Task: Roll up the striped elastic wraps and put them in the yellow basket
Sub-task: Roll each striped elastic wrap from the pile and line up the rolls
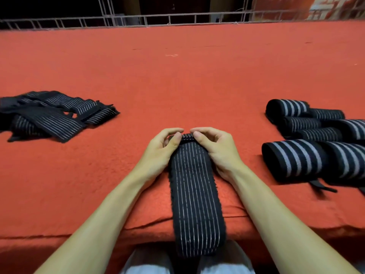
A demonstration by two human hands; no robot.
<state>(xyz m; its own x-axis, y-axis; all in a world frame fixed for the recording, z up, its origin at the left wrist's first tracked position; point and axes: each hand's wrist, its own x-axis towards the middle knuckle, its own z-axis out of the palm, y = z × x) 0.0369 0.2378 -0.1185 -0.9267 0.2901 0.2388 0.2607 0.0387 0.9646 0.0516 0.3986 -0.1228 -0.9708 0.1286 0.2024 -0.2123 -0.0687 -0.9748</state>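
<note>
Head view: striped wrap (195, 192) lies centred on the red cloth (177, 80), long axis running near to far; left hand (162, 147) and right hand (215, 149) pinch its far end, equally close, rolling it nearward

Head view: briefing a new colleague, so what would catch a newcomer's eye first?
The long striped wrap lies down the middle of the red cloth, its far end pinched by the left hand and right hand. Then the rolled wraps at right and the unrolled pile at left.
</note>
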